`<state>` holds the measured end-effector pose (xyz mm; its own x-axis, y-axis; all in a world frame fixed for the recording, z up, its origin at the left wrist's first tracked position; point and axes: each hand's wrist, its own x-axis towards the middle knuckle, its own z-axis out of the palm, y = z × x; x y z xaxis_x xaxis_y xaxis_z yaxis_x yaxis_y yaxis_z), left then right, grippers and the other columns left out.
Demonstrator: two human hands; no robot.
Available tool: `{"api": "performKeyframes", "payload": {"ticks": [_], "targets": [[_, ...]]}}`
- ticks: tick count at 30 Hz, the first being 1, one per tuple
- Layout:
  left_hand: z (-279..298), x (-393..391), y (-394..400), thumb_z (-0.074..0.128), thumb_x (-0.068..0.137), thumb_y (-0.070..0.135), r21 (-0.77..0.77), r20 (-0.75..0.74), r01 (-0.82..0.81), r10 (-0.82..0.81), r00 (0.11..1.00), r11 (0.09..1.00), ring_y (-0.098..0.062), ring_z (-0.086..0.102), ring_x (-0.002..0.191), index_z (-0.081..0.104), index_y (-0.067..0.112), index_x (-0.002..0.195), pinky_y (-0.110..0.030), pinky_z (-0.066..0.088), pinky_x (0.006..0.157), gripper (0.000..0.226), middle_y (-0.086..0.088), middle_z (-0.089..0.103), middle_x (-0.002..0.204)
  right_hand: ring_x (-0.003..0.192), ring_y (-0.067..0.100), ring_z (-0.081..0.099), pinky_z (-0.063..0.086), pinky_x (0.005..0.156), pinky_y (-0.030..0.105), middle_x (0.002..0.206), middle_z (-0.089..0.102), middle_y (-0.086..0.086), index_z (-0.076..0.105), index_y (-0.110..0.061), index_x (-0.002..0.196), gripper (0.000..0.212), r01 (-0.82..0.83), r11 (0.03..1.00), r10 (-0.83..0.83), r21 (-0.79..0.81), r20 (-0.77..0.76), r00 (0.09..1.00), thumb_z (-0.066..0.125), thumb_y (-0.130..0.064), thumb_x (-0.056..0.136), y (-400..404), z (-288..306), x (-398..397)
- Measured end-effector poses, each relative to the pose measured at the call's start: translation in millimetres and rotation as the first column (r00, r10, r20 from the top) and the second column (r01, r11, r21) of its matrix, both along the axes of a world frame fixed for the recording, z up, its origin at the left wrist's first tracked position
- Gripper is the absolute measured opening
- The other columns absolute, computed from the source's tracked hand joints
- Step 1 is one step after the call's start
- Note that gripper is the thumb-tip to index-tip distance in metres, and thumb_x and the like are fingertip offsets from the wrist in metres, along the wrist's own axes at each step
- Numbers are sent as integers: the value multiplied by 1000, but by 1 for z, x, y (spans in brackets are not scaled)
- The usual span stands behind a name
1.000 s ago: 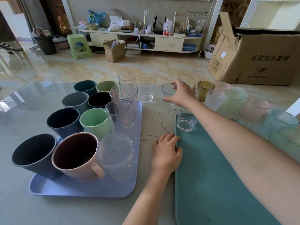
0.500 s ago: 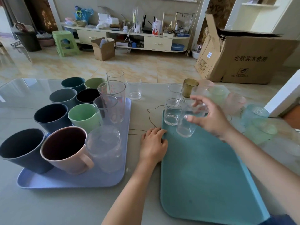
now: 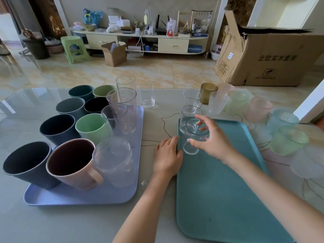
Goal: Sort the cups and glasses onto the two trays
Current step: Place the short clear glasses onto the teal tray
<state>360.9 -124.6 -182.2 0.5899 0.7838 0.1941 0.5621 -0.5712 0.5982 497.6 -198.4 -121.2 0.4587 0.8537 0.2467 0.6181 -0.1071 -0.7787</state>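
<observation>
The right hand [image 3: 213,141] is grasping a small clear glass [image 3: 192,137] with the thumb on the near side and the fingers curled around the far side, in the middle of the frame, over the upper left corner of the teal tray [image 3: 219,190]. I cannot tell if the base of the glass is already resting on the tray or is just above it. A second clear glass [image 3: 190,116] is standing directly behind it, and the two are looking as if they are touching or nearly touching.

The left hand [image 3: 167,156] is lying flat with relaxed fingers on the table [image 3: 87,221], its fingertips pressing against the left edge of the teal tray and holding nothing.

The main risk, as I judge, is that the held glass is knocking against the one behind it when it is set down; glass on glass can chip or tip over. The glass is also sitting very near the tray's raised rim, so its base may land half on the rim and lean. Smooth glass can slip from such a light grasp.

On the purple tray [image 3: 78,197], at the left of the frame, opaque cups and clear glasses are standing mixed together, so the sorting is looking unfinished there.
</observation>
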Motion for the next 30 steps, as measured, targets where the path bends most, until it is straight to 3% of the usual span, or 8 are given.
{"api": "performKeyframes", "payload": {"ticks": [5,8,11,13,16,21,25,30], "targets": [[6,0,6,39,85,6,-161,253,-75,115,961,984,-28,55,103,55,12,112,-32,43,85,31,-9,64,108,104,12,48,45,85,23,120,43,-4,35,-32,137,81,-59,997,52,-50,-120,991,78,-41,69,-5,3,0],[31,6,10,35,85,3,-133,410,-167,208,888,977,-26,55,85,52,12,99,-32,42,69,24,-6,61,92,103,-1,49,37,79,11,119,47,-9,39,-31,135,72,-16,999,22,28,-227,974,51,-66,74,-2,23,4],[62,22,26,34,82,-6,-40,520,-251,235,821,967,-25,50,76,50,6,96,-32,37,64,25,-11,59,90,98,-7,49,38,76,3,120,52,-4,45,-22,130,51,56,989,-28,135,-198,980,45,-51,88,19,47,26],[80,33,45,31,78,-13,-37,537,-293,266,801,955,-23,48,77,48,3,101,-27,37,66,33,-13,57,99,103,11,53,40,78,10,124,51,5,45,-19,131,42,55,997,-52,51,-51,997,52,-35,93,41,57,46],[93,51,78,28,74,-21,28,448,-297,254,857,954,-27,51,100,45,3,112,-33,45,83,49,-14,53,117,121,26,45,36,93,29,136,44,10,38,-19,137,54,41,983,-15,-180,142,990,60,-30,89,77,58,73],[90,82,133,37,76,-17,261,73,-324,316,946,909,-29,15,142,29,3,137,-37,13,118,65,-14,29,148,133,33,32,32,105,41,148,34,12,28,-21,142,75,61,954,15,-294,250,968,64,-47,82,125,53,98],[78,90,167,38,85,-6,290,-187,-414,476,860,863,-31,-3,145,14,0,144,-42,-2,119,63,-18,11,155,133,33,34,32,105,38,150,28,13,21,-23,146,87,29,910,134,-413,361,923,66,-52,78,154,41,106],[65,86,198,50,90,8,280,-343,-367,450,825,887,-31,2,145,37,5,133,-52,-3,117,45,-19,28,149,135,36,26,29,108,44,152,19,16,18,-24,147,89,33,878,158,-477,355,921,69,-47,78,177,23,111]]}}
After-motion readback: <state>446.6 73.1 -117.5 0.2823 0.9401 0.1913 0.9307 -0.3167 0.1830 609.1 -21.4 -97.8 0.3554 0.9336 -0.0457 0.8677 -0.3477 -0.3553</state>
